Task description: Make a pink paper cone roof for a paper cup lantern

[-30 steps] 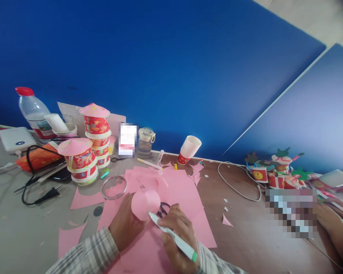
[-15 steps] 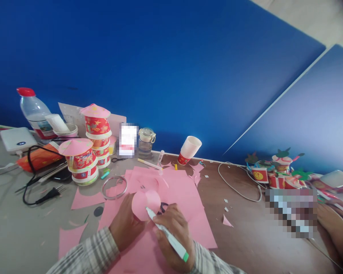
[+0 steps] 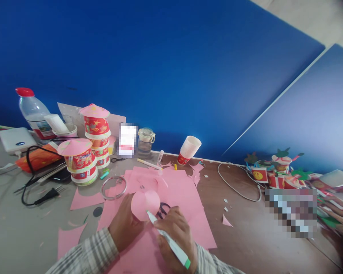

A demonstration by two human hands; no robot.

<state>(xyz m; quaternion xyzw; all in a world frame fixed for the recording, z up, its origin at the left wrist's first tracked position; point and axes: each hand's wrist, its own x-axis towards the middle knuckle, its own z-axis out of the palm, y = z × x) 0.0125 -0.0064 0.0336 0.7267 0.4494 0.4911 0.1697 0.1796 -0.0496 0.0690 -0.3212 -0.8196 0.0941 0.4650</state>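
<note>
Between my hands is a round piece of pink paper (image 3: 141,203), slightly cone-shaped. My left hand (image 3: 126,224) grips its left and lower edge. In my right hand (image 3: 177,236) is a white marker (image 3: 170,243) with a green end, its green tip at the paper's lower right surface. Dark-handled scissors (image 3: 163,208) lie just behind my right hand, partly hidden. Beneath everything spreads a large pink paper sheet (image 3: 185,190). A roll of clear tape (image 3: 113,188) rests left of the round piece.
Stacked red paper-cup towers with pink roofs (image 3: 81,163) stand at the left, near a plastic bottle (image 3: 36,114) and a black plug cable (image 3: 48,196). A paper-cup stack (image 3: 189,149) leans at the back. Another person's hand (image 3: 338,211) is at the far right, beside decorated cups (image 3: 276,180).
The marker tip has shifted slightly down and right on the pink piece, and my right hand a little right. At the far right, the other person's hands have moved.
</note>
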